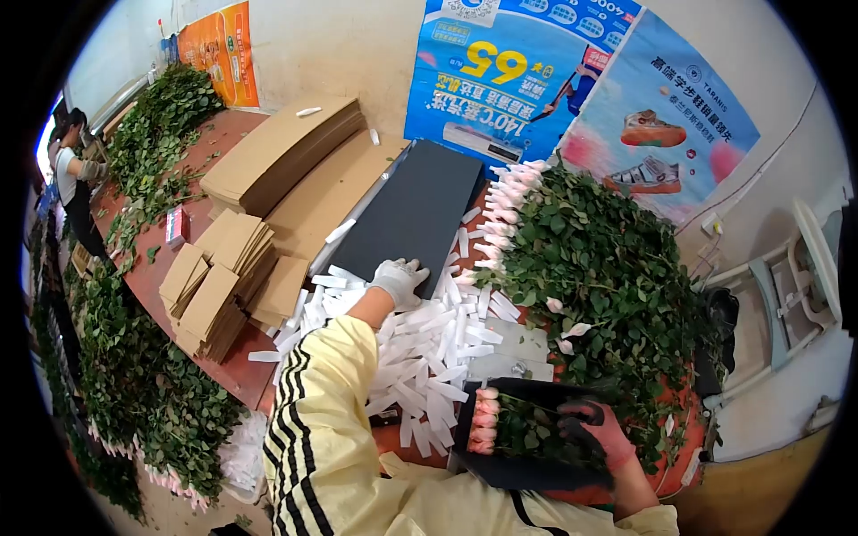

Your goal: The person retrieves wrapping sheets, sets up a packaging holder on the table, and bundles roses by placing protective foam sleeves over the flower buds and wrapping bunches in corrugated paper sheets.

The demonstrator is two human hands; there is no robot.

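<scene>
My left hand (399,282), in a whitish glove, lies with its fingers spread on the near end of a stack of dark sheets (416,210). At the lower right, my right hand (597,431), in a pink glove with dark fingers, is over the leafy stems of a row of pink roses (483,420). Its fingers are partly curled and apart, a little blurred. These roses lie on a black sheet (541,474) close to my body, heads to the left. White paper strips (420,357) are heaped between my two hands.
A big pile of roses (599,259) lies at right. Cardboard sheets (281,152) and bundled cardboard pieces (214,286) stand at left, by a small box (177,227). More roses (152,384) fill the lower left. Another person (76,183) stands far left; a folded chair (778,295) leans right.
</scene>
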